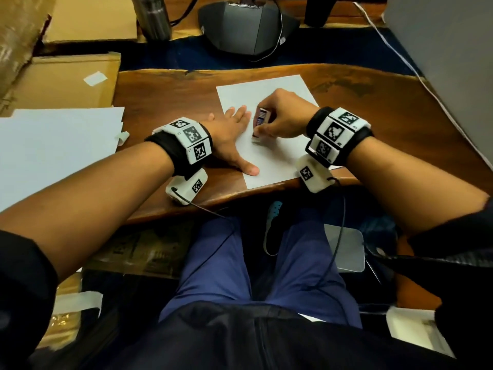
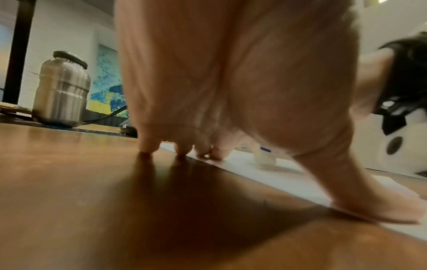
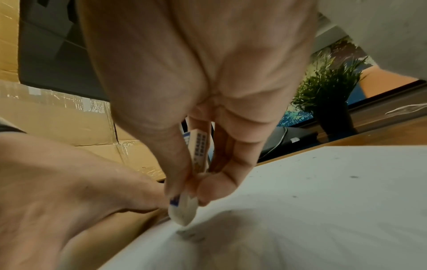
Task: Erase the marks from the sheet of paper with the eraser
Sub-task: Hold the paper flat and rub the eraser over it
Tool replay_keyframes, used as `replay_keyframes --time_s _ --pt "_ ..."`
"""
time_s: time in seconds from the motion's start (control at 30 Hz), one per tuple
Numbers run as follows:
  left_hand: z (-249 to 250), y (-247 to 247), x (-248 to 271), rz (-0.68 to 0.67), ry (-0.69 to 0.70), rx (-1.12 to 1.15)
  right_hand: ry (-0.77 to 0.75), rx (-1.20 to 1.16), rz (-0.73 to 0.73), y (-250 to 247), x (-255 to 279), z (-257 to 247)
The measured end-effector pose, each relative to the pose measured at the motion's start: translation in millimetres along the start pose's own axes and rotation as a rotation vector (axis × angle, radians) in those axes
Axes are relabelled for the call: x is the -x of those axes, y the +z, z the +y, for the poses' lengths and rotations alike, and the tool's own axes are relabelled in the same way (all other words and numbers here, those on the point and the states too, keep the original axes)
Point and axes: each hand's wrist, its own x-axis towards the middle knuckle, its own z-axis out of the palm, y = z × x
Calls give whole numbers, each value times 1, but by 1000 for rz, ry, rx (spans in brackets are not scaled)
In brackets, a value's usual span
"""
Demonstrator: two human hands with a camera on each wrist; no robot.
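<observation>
A white sheet of paper (image 1: 277, 156) lies on the wooden desk (image 1: 165, 102). My right hand (image 1: 282, 116) pinches a white eraser (image 1: 260, 124) in a blue and white sleeve, tip down on the sheet near its left edge. From the right wrist, the eraser (image 3: 184, 211) tip touches the paper (image 3: 323, 201) beside faint grey smudges (image 3: 191, 235). My left hand (image 1: 229, 134) lies flat, fingers spread, pressing the sheet's left edge just left of the eraser. The left wrist view has its fingertips (image 2: 148, 146) on wood and paper (image 2: 289, 179), the eraser (image 2: 264, 157) behind them.
A stack of white sheets (image 1: 53, 145) and cardboard boxes (image 1: 61, 81) lie left. A steel bottle (image 1: 153, 17) and a dark conference phone (image 1: 248, 25) stand at the back. A white cable (image 1: 416, 76) runs along the right. A potted plant (image 3: 328, 91) stands beyond the desk.
</observation>
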Motion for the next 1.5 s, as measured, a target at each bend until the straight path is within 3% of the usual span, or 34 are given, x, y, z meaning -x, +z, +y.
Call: replay_keyframes --time_s 0.17,0.33,0.57,0.73,0.9,1.07,1.23,1.37,1.5 --pt "-2 1 -2 -10 16 3 -11 23 -21 3 -15 -7" --pt "-2 -1 -2 -20 11 18 -35 76 -251 -2 -3 -4" --pt "0 -3 -2 -39 -9 -7 23 -8 -93 1 -16 -6" --pt "2 -2 1 -28 -14 -8 5 22 -286 -2 -2 0" --pt "3 -4 0 -37 -5 -15 7 -33 -121 1 -18 -7" --pt "0 -4 0 -45 -16 -12 -42 -13 -289 0 -5 0" --pt "-2 -2 -3 -32 4 -4 -22 -57 -114 1 -14 -7" --pt "1 -4 1 -23 -8 -32 -4 17 -251 -6 3 2" --pt "3 -5 2 -14 -29 -58 96 -38 -85 -20 27 30"
